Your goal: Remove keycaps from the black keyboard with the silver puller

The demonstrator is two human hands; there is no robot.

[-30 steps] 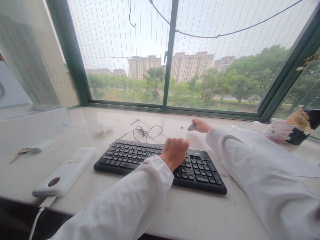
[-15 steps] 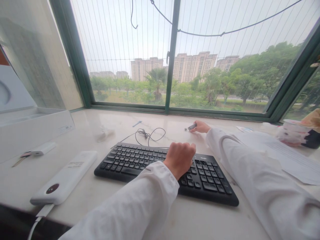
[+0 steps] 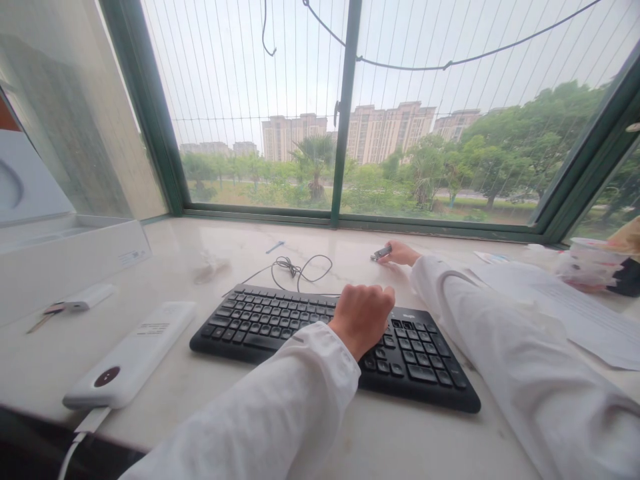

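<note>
My left hand is a closed fist over the right-middle part of a black keyboard. Its fingertips point down out of sight, so what they hold, if anything, is hidden. Beyond the keyboard, my right hand pinches a small dark grey tool low over the white counter. The tool's tip meets a tiny dark piece, perhaps a keycap. Two bare key sockets show on the keyboard, right of my left fist.
A coiled black cable and a thin blue strip lie behind the keyboard. On the left are a white power bank with its cable, a key and a white box. Papers and a cup sit right.
The tool in my right hand has shifted slightly left, closing the gap to the tiny dark piece. My left fist stays over the keyboard.
</note>
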